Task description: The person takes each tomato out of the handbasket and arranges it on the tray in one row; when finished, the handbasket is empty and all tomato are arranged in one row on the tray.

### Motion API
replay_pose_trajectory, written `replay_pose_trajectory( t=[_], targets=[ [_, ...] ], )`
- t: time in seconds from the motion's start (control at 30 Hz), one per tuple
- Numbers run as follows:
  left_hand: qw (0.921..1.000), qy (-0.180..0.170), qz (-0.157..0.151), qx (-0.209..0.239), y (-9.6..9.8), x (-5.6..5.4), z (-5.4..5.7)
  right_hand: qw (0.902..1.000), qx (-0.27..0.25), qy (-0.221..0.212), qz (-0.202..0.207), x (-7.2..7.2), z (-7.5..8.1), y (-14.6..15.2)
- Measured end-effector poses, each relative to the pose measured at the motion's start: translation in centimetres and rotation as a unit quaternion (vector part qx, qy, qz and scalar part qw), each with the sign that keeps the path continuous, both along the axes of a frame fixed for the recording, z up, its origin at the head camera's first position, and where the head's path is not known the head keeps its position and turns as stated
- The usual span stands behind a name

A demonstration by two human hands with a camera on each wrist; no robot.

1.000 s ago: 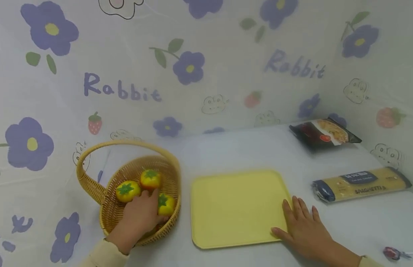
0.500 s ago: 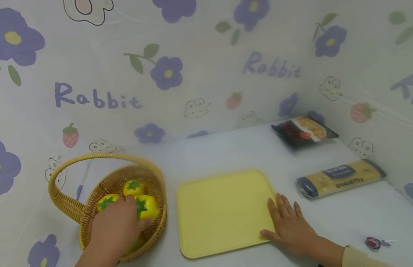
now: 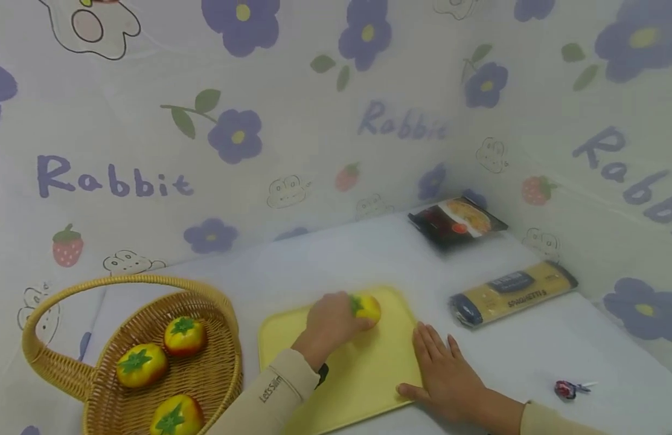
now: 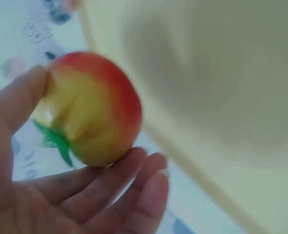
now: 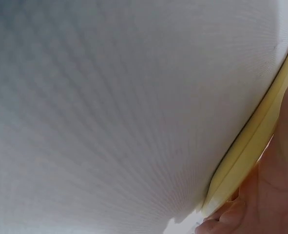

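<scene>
My left hand (image 3: 329,326) pinches a yellow-and-red persimmon (image 3: 368,309) over the far part of the yellow tray (image 3: 363,386). In the left wrist view, thumb and fingertips hold the persimmon (image 4: 92,109) at its sides, its green leafy top facing the palm. Straight-fingered, my right hand (image 3: 447,377) rests against the tray's right edge, the thumb at its near right corner. The right wrist view catches the tray's rim (image 5: 251,141) beside part of that hand. Left of the tray stands a wicker basket (image 3: 221,362) with three more persimmons, one of them (image 3: 142,365) near the handle's base.
Beyond my right hand lies a spaghetti packet (image 3: 512,293). A dark food packet (image 3: 457,222) sits farther back by the wall. A wrapped lollipop (image 3: 566,389) lies at the right. The basket's tall handle (image 3: 124,279) arches up on the left.
My left hand has lifted a persimmon out of the basket and carried it right, over the tray. My right hand stays at the tray's edge. The head view has turned right.
</scene>
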State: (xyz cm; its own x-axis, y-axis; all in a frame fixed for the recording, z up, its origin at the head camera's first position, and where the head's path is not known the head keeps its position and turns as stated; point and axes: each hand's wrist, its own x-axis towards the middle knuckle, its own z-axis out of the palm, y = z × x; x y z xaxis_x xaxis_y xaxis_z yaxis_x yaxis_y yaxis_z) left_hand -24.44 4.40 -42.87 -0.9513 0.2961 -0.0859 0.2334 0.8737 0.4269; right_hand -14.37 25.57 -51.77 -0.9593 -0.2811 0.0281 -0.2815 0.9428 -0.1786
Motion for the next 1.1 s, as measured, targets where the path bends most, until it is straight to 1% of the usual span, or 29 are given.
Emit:
replay_pose_trajectory(
  t=[0.07,0.17,0.23,0.37,0.5,0.6,0.67,0.7,0.73,0.77,0.8,0.9,0.93,0.97,1.0,1.03,1.1],
  targets=[
    [0.9999,0.007,0.008,-0.003,0.7,-0.7,-0.8,1.0000,-0.005,-0.003,0.003,0.1,0.1,-0.2],
    [0.9998,0.013,0.011,-0.008,1.9,-1.5,-1.3,1.0000,-0.003,-0.003,0.002,0.1,0.2,-0.3],
    [0.9997,0.015,0.011,-0.015,2.8,-1.8,-1.6,1.0000,0.002,0.000,0.001,0.3,0.3,-0.2],
    [0.9994,0.018,0.013,-0.028,3.4,-2.1,-2.2,0.9999,0.008,0.009,0.006,0.1,0.4,-0.7],
    [0.9992,0.022,0.016,-0.030,3.3,-2.2,-2.7,0.9999,0.007,0.010,0.006,-0.1,0.3,-1.0],
    [0.9992,0.025,0.021,-0.023,3.0,-2.1,-2.7,0.9998,0.005,0.018,0.004,-0.2,0.1,-0.9],
    [0.9992,0.030,0.017,-0.021,2.7,-1.5,-2.3,0.9998,0.003,0.021,-0.001,-0.2,-0.1,-0.7],
    [0.9991,0.035,0.008,-0.021,2.4,-1.1,-2.0,0.9997,0.003,0.022,-0.004,-0.1,-0.2,-0.5],
    [0.9990,0.039,-0.005,-0.022,1.9,-0.5,-1.3,0.9997,0.005,0.022,-0.009,-0.1,-0.3,-0.2],
    [0.9988,0.040,-0.015,-0.025,0.8,0.2,-0.6,0.9997,0.004,0.021,-0.009,-0.1,-0.5,-0.3],
    [0.9988,0.033,-0.026,-0.027,-0.5,1.0,0.3,0.9997,0.005,0.020,-0.011,-0.1,-0.7,-0.4],
    [0.9978,0.017,-0.057,-0.029,-5.4,3.8,3.8,0.9995,0.005,0.022,-0.022,-0.2,-0.6,-0.3],
    [0.9977,0.011,-0.059,-0.032,-7.4,4.7,4.8,0.9995,0.002,0.015,-0.026,-0.2,-0.5,-0.2],
    [0.9978,0.003,-0.052,-0.041,-9.5,5.5,5.5,0.9996,-0.001,0.008,-0.029,-0.2,-0.4,-0.2],
    [0.9978,-0.005,-0.039,-0.053,-11.7,6.2,6.0,0.9995,-0.002,-0.002,-0.030,-0.2,-0.4,-0.2],
    [0.9975,-0.008,-0.024,-0.066,-14.0,6.7,6.1,0.9995,-0.004,-0.010,-0.031,-0.1,-0.4,-0.3],
    [0.9940,-0.028,0.011,-0.105,-18.5,7.4,5.8,0.9992,-0.008,-0.026,-0.029,-0.1,-0.4,-0.5]
  ],
)
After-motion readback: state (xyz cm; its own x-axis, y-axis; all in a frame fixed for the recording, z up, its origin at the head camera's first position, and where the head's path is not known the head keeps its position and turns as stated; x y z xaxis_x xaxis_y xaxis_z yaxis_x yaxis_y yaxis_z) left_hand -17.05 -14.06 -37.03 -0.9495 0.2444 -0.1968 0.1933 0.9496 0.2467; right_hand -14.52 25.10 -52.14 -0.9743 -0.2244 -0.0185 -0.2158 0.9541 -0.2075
